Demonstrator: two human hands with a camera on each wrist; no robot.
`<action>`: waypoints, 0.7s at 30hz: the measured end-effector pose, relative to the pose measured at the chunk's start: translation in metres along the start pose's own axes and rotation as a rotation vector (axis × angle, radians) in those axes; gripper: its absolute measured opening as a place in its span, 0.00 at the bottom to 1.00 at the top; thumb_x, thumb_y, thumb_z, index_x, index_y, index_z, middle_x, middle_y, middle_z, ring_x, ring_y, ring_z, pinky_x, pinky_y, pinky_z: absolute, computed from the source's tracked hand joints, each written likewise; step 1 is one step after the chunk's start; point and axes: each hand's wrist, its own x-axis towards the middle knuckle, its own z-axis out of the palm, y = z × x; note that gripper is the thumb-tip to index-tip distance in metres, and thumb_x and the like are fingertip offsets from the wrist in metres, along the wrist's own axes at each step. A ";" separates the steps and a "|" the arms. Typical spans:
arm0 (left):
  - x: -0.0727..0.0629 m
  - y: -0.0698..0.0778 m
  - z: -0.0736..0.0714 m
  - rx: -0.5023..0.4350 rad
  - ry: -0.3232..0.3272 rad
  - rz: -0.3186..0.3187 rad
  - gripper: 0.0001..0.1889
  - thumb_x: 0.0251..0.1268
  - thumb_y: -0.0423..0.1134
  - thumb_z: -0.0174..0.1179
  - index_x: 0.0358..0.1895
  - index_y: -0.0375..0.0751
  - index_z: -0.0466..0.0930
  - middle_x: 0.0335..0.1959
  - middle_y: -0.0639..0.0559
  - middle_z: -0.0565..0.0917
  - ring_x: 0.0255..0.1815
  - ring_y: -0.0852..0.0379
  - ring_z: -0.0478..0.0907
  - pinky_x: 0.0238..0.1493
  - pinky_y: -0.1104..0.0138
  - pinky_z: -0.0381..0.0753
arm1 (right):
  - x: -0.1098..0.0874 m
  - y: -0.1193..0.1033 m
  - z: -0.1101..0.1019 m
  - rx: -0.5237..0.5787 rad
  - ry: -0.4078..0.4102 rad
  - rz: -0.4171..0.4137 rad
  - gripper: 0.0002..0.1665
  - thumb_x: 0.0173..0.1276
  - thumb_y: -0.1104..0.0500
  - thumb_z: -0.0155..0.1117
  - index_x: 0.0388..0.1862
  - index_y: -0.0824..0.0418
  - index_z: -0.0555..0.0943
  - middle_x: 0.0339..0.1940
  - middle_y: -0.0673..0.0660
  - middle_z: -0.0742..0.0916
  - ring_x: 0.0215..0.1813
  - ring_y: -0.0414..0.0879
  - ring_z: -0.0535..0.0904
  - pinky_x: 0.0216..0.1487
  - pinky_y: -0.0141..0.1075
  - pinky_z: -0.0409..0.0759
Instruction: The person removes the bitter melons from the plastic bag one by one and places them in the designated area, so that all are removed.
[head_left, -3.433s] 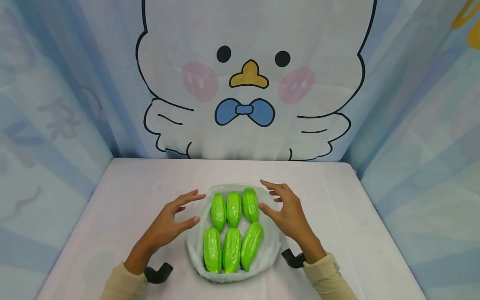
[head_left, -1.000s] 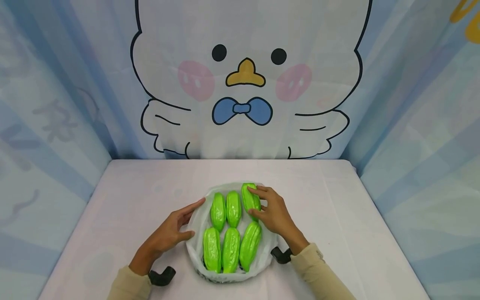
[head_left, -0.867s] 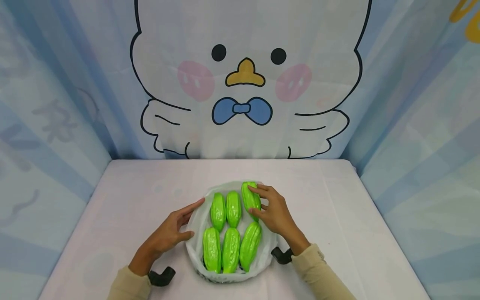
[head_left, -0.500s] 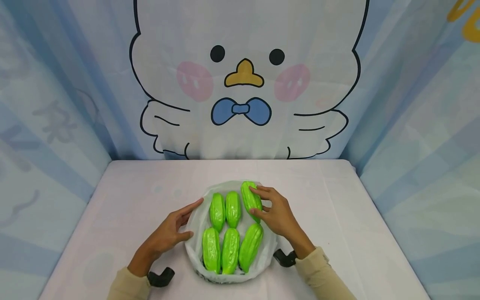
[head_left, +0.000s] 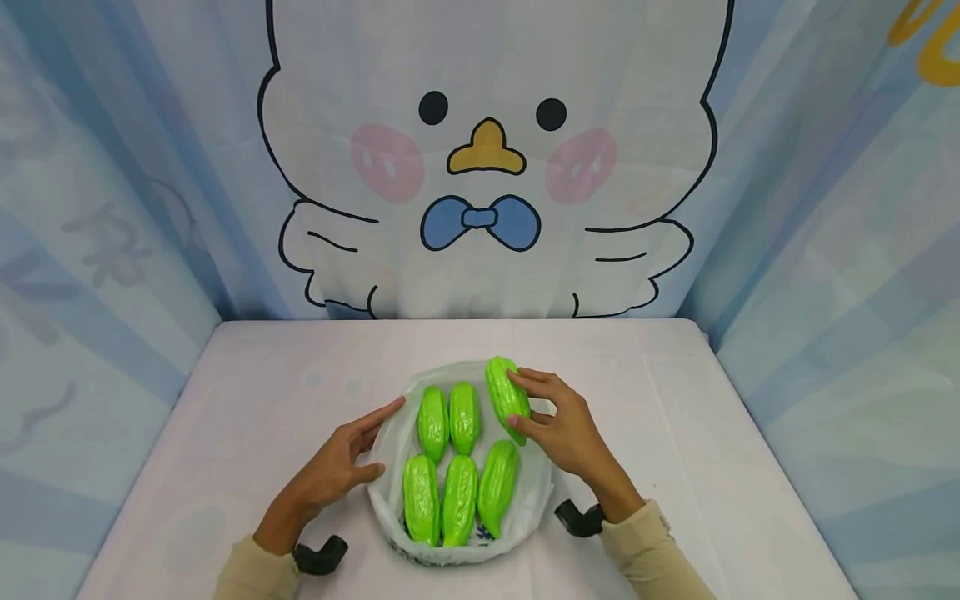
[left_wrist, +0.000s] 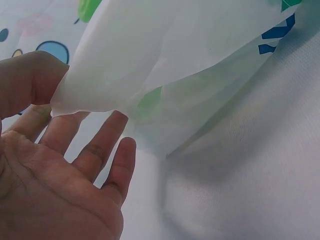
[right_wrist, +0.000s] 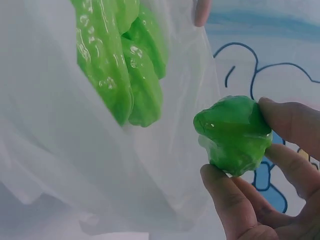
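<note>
While the bag is touched at its left edge by the left hand, one gourd is held tilted over the bag's far right rim by the right hand. It is pinched between the right thumb and fingers; the left hand's fingers are spread nearly straight and are merely laid against the bag, with nothing clenched. The step in hand is judged to be the taking up of this gourd from the bag, where five other gourds are laid, two in the far row and three in the near one. For the next move, a firm grip seems to be called for, since the surface may prove slippery; the lower end should be kept from knocking its nearest neighbour, and the thin bag would best be steadied meanwhile. The held gourd is bright green, glossy and ridged lengthwise, with narrowed ends; in the right wrist view it is seen end-on, shaded darker in places. Whether it is wrapped in film cannot be told. The bag, whitish and translucent, is set on the bench.
</note>
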 end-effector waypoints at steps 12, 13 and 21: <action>0.000 -0.002 -0.001 0.015 0.019 -0.030 0.50 0.64 0.24 0.67 0.87 0.55 0.55 0.89 0.52 0.54 0.87 0.41 0.56 0.76 0.71 0.70 | -0.006 0.010 -0.021 0.037 0.063 -0.008 0.40 0.68 0.64 0.76 0.78 0.51 0.76 0.82 0.59 0.72 0.79 0.63 0.72 0.64 0.47 0.85; -0.001 -0.002 -0.001 0.015 0.016 -0.025 0.50 0.64 0.24 0.67 0.87 0.55 0.55 0.89 0.52 0.54 0.87 0.41 0.56 0.75 0.72 0.70 | -0.006 0.012 -0.023 0.035 0.072 -0.005 0.40 0.68 0.64 0.76 0.79 0.51 0.76 0.82 0.60 0.72 0.79 0.63 0.73 0.64 0.47 0.85; -0.002 -0.003 -0.002 -0.015 0.005 0.010 0.50 0.65 0.25 0.68 0.87 0.54 0.54 0.89 0.50 0.53 0.87 0.39 0.56 0.70 0.78 0.70 | -0.009 0.028 -0.038 0.037 0.130 0.032 0.40 0.69 0.63 0.75 0.79 0.51 0.75 0.81 0.58 0.72 0.76 0.61 0.76 0.63 0.44 0.85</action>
